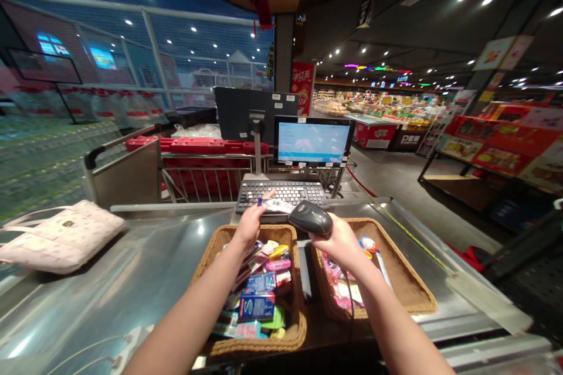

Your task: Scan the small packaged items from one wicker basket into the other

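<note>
My left hand [250, 224] is closed on one end of a small, slim package [277, 205] with a white label and a purple end; its exact kind I cannot make out. My right hand [336, 237] grips a black barcode scanner [310, 218], its head facing the package close by. Below my left forearm sits a brown woven basket [301, 328] filled with small packaged goods, blue boxes [257, 306] among them. A second woven basket [417, 299] lies under my right hand, holding pink and white items [345, 290] towards its left side.
Behind my hands stand a black keyboard [285, 192] and a lit screen [313, 142]. A pale handbag [65, 237] rests on the metal counter [162, 252] at left. The scanner's cable [350, 299] hangs down. Red crates [197, 145] are beyond the counter.
</note>
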`<state>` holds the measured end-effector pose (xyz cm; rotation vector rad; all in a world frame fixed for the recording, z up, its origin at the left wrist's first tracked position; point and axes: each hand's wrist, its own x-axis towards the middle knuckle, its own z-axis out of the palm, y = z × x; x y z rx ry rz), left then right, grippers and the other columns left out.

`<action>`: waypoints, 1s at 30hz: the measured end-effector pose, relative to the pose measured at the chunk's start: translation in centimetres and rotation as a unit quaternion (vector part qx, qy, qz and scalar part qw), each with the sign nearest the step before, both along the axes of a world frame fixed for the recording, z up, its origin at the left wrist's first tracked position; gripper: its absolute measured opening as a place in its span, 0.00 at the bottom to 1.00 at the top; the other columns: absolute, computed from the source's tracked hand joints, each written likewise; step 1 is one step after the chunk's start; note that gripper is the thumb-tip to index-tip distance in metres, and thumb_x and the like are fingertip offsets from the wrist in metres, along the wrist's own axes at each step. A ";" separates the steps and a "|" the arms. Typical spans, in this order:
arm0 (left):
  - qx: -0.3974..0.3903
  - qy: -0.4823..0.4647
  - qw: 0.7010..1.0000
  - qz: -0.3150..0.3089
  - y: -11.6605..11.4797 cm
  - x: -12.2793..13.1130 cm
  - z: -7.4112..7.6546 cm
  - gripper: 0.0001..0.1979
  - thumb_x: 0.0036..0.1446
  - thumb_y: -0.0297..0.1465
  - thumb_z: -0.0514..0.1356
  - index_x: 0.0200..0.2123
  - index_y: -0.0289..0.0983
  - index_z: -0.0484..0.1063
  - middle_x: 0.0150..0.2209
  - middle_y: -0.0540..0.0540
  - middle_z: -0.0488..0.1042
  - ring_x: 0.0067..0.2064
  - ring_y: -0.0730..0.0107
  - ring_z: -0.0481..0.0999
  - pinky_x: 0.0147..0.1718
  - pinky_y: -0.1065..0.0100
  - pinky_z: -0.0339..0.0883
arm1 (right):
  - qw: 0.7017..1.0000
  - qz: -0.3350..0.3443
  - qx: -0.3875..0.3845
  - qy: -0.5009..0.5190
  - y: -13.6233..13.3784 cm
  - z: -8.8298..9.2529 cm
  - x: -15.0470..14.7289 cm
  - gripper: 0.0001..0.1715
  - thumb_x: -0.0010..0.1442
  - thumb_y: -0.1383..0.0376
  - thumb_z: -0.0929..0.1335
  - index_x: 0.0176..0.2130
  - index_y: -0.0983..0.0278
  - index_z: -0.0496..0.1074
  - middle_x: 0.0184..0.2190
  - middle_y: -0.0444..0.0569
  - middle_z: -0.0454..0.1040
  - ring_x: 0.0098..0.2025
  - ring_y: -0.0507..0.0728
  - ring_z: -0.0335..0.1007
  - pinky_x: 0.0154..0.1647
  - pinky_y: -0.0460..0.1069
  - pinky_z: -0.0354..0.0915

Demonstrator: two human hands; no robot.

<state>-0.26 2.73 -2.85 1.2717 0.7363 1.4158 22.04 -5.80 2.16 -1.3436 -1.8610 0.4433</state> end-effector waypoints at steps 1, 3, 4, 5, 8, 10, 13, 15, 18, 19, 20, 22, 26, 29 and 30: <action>0.000 0.002 1.000 -0.002 -0.1 -0.1 -0.1 0.23 0.53 0.36 0.59 0.52 0.34 0.75 0.58 0.42 0.71 0.66 0.56 0.60 0.67 0.56 0.46 | 1.000 0.001 -0.001 -0.001 0.0 0.0 0.0 0.09 0.47 0.68 0.68 0.33 0.64 0.72 0.32 0.47 0.76 0.34 0.57 0.71 0.36 0.48 0.65; -0.003 0.004 1.000 -0.003 -0.3 -0.5 -0.4 0.24 0.53 0.37 0.59 0.52 0.34 0.75 0.58 0.42 0.71 0.66 0.56 0.59 0.67 0.57 0.44 | 1.000 0.002 -0.002 -0.005 0.0 0.0 0.1 0.09 0.47 0.68 0.68 0.33 0.64 0.72 0.33 0.47 0.76 0.34 0.57 0.71 0.36 0.49 0.65; -0.006 0.004 1.000 0.003 -0.4 -0.7 -0.7 0.24 0.53 0.37 0.59 0.52 0.34 0.75 0.58 0.42 0.71 0.67 0.56 0.58 0.67 0.57 0.43 | 1.000 0.002 -0.002 -0.006 0.0 -0.1 0.1 0.09 0.47 0.68 0.67 0.33 0.64 0.72 0.33 0.47 0.76 0.35 0.57 0.71 0.37 0.49 0.65; -0.009 0.003 1.000 0.007 -0.5 -1.0 -0.9 0.24 0.53 0.37 0.60 0.52 0.33 0.75 0.58 0.41 0.71 0.67 0.55 0.57 0.67 0.56 0.43 | 1.000 0.004 -0.002 -0.007 0.1 -0.1 0.0 0.09 0.47 0.68 0.67 0.33 0.64 0.72 0.33 0.47 0.76 0.35 0.57 0.71 0.37 0.49 0.65; -0.024 -0.002 1.000 0.016 -0.9 -1.8 -1.6 0.25 0.52 0.37 0.61 0.52 0.33 0.74 0.57 0.41 0.72 0.66 0.53 0.59 0.66 0.55 0.46 | 1.000 0.007 -0.004 -0.014 0.1 -0.4 -0.2 0.06 0.47 0.68 0.67 0.31 0.63 0.71 0.30 0.46 0.75 0.33 0.57 0.71 0.35 0.48 0.65; -0.039 0.000 0.999 0.029 -1.4 -2.5 -2.1 0.25 0.52 0.38 0.61 0.53 0.33 0.74 0.56 0.42 0.73 0.64 0.52 0.62 0.66 0.55 0.50 | 1.000 0.010 -0.004 -0.019 0.1 -0.6 -0.4 0.04 0.47 0.68 0.67 0.29 0.63 0.70 0.29 0.45 0.75 0.32 0.56 0.71 0.34 0.48 0.65; -0.065 0.004 0.997 0.047 -2.2 -3.7 -3.0 0.26 0.52 0.39 0.62 0.53 0.34 0.74 0.53 0.42 0.76 0.62 0.51 0.66 0.64 0.56 0.53 | 1.000 0.017 -0.004 -0.024 0.1 -0.9 -0.9 0.04 0.48 0.67 0.67 0.29 0.63 0.70 0.29 0.46 0.76 0.32 0.57 0.72 0.34 0.48 0.65; -0.081 0.002 0.995 0.051 -2.8 -4.6 -3.7 0.27 0.52 0.39 0.62 0.54 0.34 0.73 0.52 0.41 0.76 0.60 0.51 0.69 0.63 0.55 0.56 | 0.999 0.021 -0.010 -0.028 0.1 -1.1 -1.2 0.04 0.48 0.67 0.67 0.29 0.63 0.70 0.29 0.46 0.76 0.32 0.57 0.72 0.34 0.48 0.65; -0.122 -0.013 0.991 0.047 -3.5 -5.8 -5.2 0.30 0.50 0.38 0.62 0.57 0.33 0.71 0.50 0.40 0.78 0.55 0.50 0.73 0.59 0.53 0.61 | 0.999 0.027 -0.018 -0.033 0.2 -1.6 -1.7 0.05 0.48 0.66 0.67 0.30 0.63 0.71 0.29 0.46 0.76 0.33 0.57 0.72 0.35 0.48 0.65; -0.139 -0.023 0.989 0.045 -3.7 -6.2 -5.7 0.32 0.50 0.38 0.62 0.58 0.33 0.69 0.49 0.40 0.79 0.54 0.51 0.75 0.58 0.52 0.63 | 0.999 0.030 -0.020 -0.034 0.2 -1.7 -1.8 0.06 0.48 0.66 0.67 0.30 0.64 0.72 0.30 0.47 0.76 0.33 0.57 0.73 0.35 0.48 0.65; -0.155 -0.033 0.986 0.042 -3.9 -6.5 -6.3 0.33 0.49 0.38 0.63 0.59 0.33 0.67 0.47 0.40 0.79 0.52 0.52 0.76 0.56 0.52 0.64 | 0.999 0.032 -0.021 -0.035 0.2 -1.9 -2.0 0.07 0.48 0.66 0.68 0.31 0.64 0.72 0.31 0.47 0.76 0.34 0.58 0.73 0.36 0.49 0.65; -0.176 -0.047 0.982 0.041 -4.3 -7.0 -7.3 0.36 0.48 0.37 0.63 0.61 0.32 0.64 0.45 0.40 0.80 0.50 0.53 0.77 0.54 0.52 0.66 | 0.998 0.036 -0.026 -0.039 0.3 -2.2 -2.3 0.08 0.48 0.66 0.68 0.32 0.64 0.73 0.31 0.47 0.76 0.34 0.58 0.73 0.36 0.49 0.65; -0.163 0.009 0.983 0.085 -5.2 -8.3 -9.3 0.34 0.48 0.38 0.62 0.59 0.31 0.67 0.47 0.40 0.79 0.55 0.52 0.74 0.57 0.52 0.63 | 0.998 0.041 -0.028 -0.049 0.2 -2.6 -2.7 0.07 0.48 0.65 0.68 0.31 0.64 0.72 0.29 0.46 0.75 0.32 0.57 0.72 0.34 0.49 0.64; -0.130 0.132 0.970 0.154 -5.8 -9.7 -10.8 0.26 0.50 0.37 0.59 0.53 0.36 0.74 0.57 0.41 0.73 0.65 0.51 0.62 0.64 0.53 0.50 | 0.998 0.043 -0.032 -0.041 0.0 -2.7 -2.9 0.07 0.47 0.66 0.68 0.31 0.64 0.72 0.28 0.46 0.75 0.32 0.57 0.72 0.33 0.48 0.64; -0.121 0.183 0.960 0.174 -5.9 -10.2 -11.2 0.24 0.51 0.37 0.58 0.52 0.37 0.75 0.58 0.42 0.71 0.67 0.52 0.58 0.66 0.53 0.46 | 0.998 0.042 -0.034 -0.038 0.0 -2.7 -2.9 0.07 0.47 0.66 0.68 0.31 0.64 0.72 0.29 0.46 0.75 0.32 0.57 0.72 0.33 0.48 0.64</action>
